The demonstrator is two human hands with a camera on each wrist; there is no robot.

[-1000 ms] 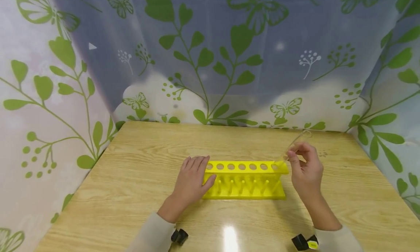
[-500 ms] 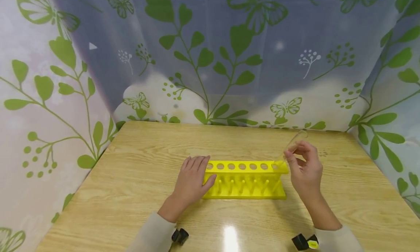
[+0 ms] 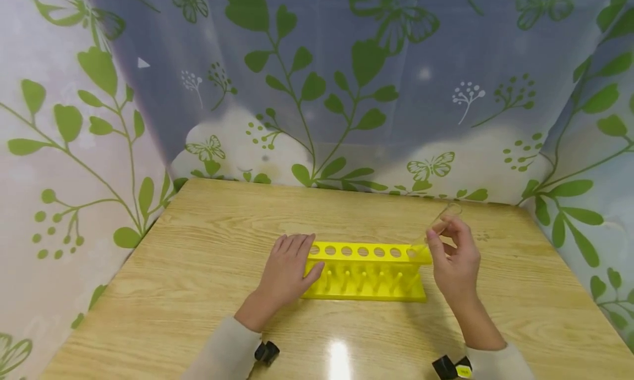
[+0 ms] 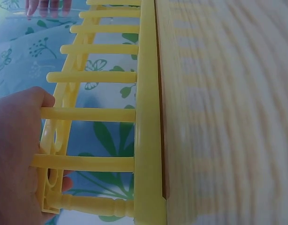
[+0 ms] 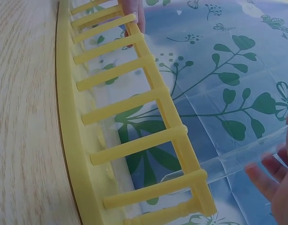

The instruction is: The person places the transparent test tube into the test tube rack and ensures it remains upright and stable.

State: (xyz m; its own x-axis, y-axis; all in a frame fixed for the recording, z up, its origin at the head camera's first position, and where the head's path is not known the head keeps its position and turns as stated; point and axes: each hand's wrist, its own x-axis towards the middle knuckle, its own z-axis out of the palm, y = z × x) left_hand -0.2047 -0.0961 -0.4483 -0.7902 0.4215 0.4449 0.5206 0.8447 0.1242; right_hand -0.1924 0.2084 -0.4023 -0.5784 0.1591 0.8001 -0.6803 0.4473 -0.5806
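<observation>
A yellow test tube rack [image 3: 354, 298] stands on the wooden table, its top plate pierced by a row of holes above upright pegs. At its left end my left hand [image 3: 288, 267] grips the top plate, thumb on the near side and fingers over the far side. My right hand [image 3: 458, 256] pinches a clear test tube [image 3: 438, 224] between thumb and fingers at the rack's right end. The tube leans, its open end up and away to the right. In the right wrist view, the rounded lower end of the test tube [image 5: 174, 179] shows below the level of the top plate.
The wooden table [image 3: 223, 215] reaches back to a patterned curtain [image 3: 317, 94] with green leaves and butterflies, which also hangs at both sides. Black devices sit at the left wrist [image 3: 267, 352] and the right wrist [image 3: 448, 367].
The test tube has come slightly down and left toward the rack's end hole with my right hand. My left hand keeps its grip on the rack. The head view has shifted a little.
</observation>
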